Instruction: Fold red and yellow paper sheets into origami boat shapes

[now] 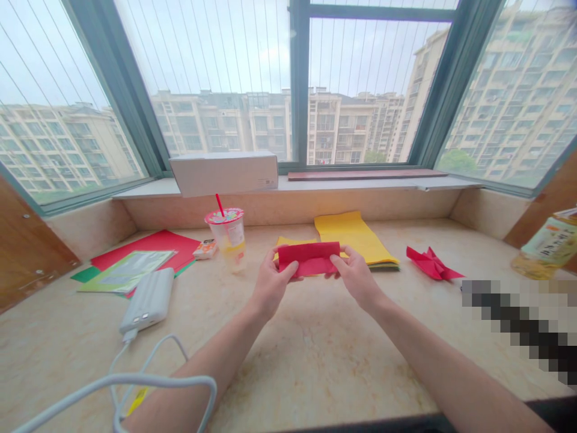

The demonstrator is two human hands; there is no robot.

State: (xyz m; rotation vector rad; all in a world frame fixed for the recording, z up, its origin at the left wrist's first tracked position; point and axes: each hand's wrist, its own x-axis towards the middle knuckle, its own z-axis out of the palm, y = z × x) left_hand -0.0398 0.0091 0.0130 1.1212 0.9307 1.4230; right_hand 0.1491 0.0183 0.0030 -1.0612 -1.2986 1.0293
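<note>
A folded red paper (309, 257) is held above the marble counter (315, 349) in front of me. My left hand (271, 282) pinches its left end with thumb on top. Its right end is gripped by my right hand (356, 276). The paper is a long flat rectangle, held roughly level. Under and behind it lies a small yellow sheet (288, 242).
A plastic cup with a red straw (228, 237) stands left of my hands. A white power bank (148, 299) with a cable lies at the left, near red and green sheets (148, 252). A yellow paper stack (354, 236), a folded red paper shape (431, 263) and a bottle (547, 246) lie right.
</note>
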